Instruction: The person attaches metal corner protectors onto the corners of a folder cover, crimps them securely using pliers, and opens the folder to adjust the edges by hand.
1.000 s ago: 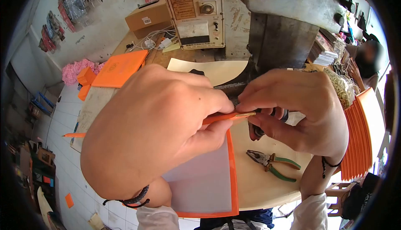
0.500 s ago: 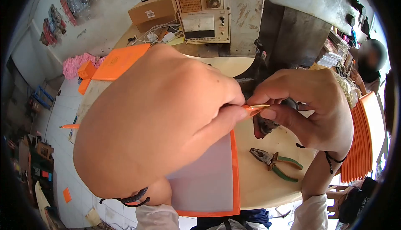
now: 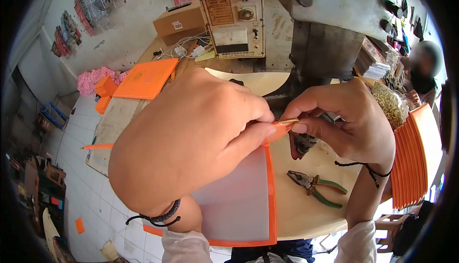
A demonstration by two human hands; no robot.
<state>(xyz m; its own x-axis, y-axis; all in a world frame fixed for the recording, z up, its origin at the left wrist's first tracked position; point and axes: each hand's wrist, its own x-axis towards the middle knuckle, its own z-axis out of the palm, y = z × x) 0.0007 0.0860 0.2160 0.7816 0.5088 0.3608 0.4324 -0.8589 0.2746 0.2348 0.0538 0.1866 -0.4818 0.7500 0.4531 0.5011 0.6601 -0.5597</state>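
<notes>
My left hand [image 3: 191, 134] is closed, thumb and fingertips pinching the raised upper corner of an orange-edged cover [image 3: 234, 201] with a greyish inner sheet. At that corner sits a small, thin gold-coloured metal piece [image 3: 289, 121]. My right hand [image 3: 344, 119] pinches the metal piece's right end between thumb and index finger. Whether the piece is fixed to the corner cannot be made out. Pliers with green handles [image 3: 315, 186] lie on the table below my right hand, jaws slightly apart. My left hand hides part of the cover.
A heavy metal press [image 3: 315, 57] stands straight ahead, beside a control box [image 3: 234, 24]. Orange covers [image 3: 146, 79] lie at the back left, and a tall orange stack [image 3: 411, 162] is at the right. An orange pen [image 3: 98, 146] pokes out at left. Another person [image 3: 424, 67] sits far right.
The view has shifted slightly. Both hands keep their pinch at the corner, which appears a little further left, and more of the orange covers at the back left shows.
</notes>
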